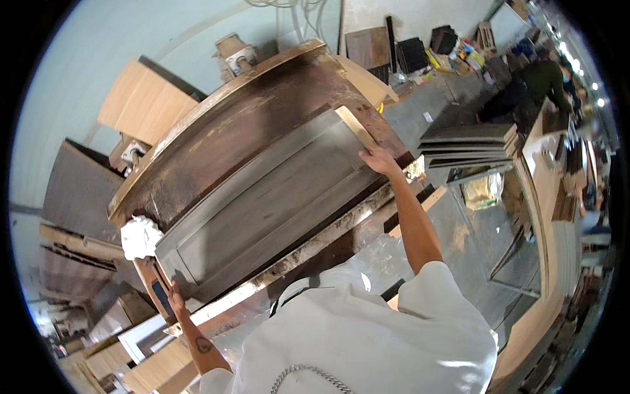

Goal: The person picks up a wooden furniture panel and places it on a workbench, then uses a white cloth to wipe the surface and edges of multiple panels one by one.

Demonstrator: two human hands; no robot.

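Observation:
A long grey wooden panel door [269, 197] with a recessed middle lies aslant on the brown workbench [262, 105]. At its right end my right hand [378, 159] grips the edge, beside a pale bare-wood strip along that end. My left hand [175, 301] is closed on the door's left end, low at the near corner; part of its fingers is hidden. Just left of that hand is a dark flat rectangular object [161, 295] at the bench's end. A crumpled white cloth [140, 238] rests at the door's far left corner.
Grey panels [466, 144] are stacked to the right, with a person [541, 82] bending beyond them. A curved-looking wooden table edge [541, 223] runs down the right side. Boards [147, 98] lean behind the bench. More boards [157, 368] lie at lower left.

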